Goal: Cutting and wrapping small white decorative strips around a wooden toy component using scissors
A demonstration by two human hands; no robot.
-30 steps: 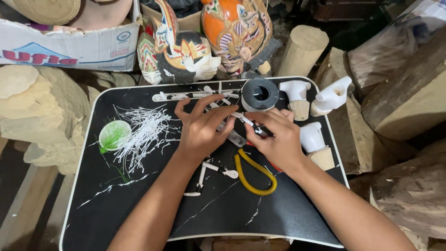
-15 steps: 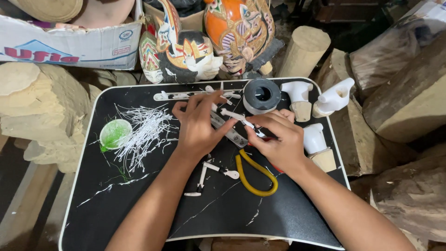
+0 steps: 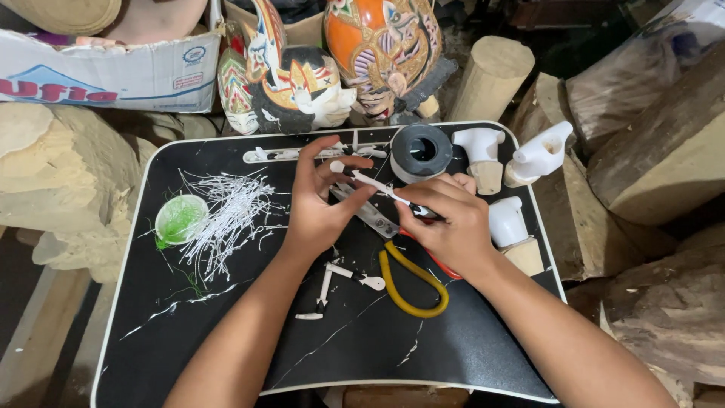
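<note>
My left hand (image 3: 321,208) hovers over the middle of a black tray table (image 3: 226,355), thumb and fingertips pinched on a small white piece (image 3: 337,166). My right hand (image 3: 449,223) grips a thin stick-like tool (image 3: 385,193) with a dark handle and a white shaft. The tool's tip meets the white piece at my left fingertips. Under both hands lie pliers (image 3: 411,283) with yellow handle loops, their metal jaws pointing up-left. Small white carved bits (image 3: 343,276) lie just below my left wrist.
A black tape roll (image 3: 421,151) and three white carved pieces on wooden bases (image 3: 513,227) stand at the tray's right. White shavings (image 3: 226,211) and a green lid (image 3: 180,219) lie at the left. Painted masks (image 3: 377,53), a cardboard box (image 3: 113,72) and wood logs (image 3: 649,151) surround the tray.
My left fingers have gone from spread flat to pinched on the small white piece, lifted slightly. The right hand has kept its hold on the tool and shifted a little.
</note>
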